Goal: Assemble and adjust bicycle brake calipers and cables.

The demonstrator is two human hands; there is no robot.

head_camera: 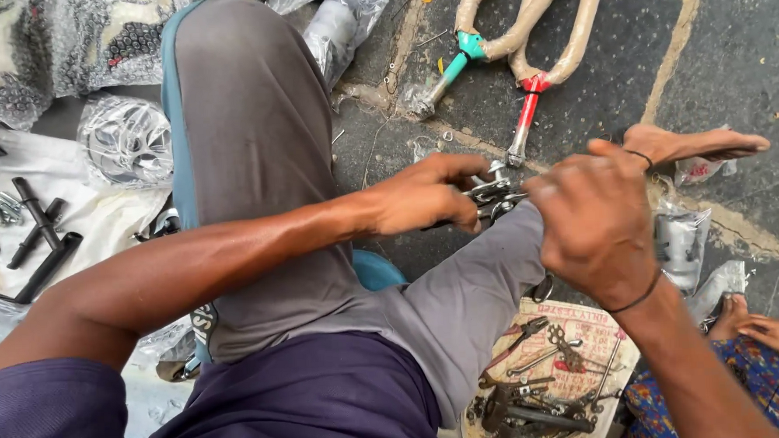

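Pretty cramped spot here. Both hands meet over the right knee, working a small shiny metal part (492,193) that sits just above the grey trouser leg (471,285). The left hand (423,194) has its fingers curled tight around the near-left end of the part. The right hand (595,219) is a closed fist, knuckles up, on the right end; can't tell exactly what bit it's pinching since the fist hides it.

Room to move is thin. Left of the hands the raised left knee (246,138) blocks everything, and right behind the part two bike forks (525,121) wrapped in beige paper lie on the dark stone paving (732,46), one with a teal crown, one red, steel steerers poking toward the hands. A bare foot (693,143) stretches out at the far right, touching the paving. The only open ground is the far right corner.

Near right, a printed mat (586,320) is piled with greasy spanners and pliers (528,388). A second person's hand (775,333) rests by it. Far left: black tube parts (40,234) on white sheeting, plus chrome bits in crinkly clear plastic (128,138).
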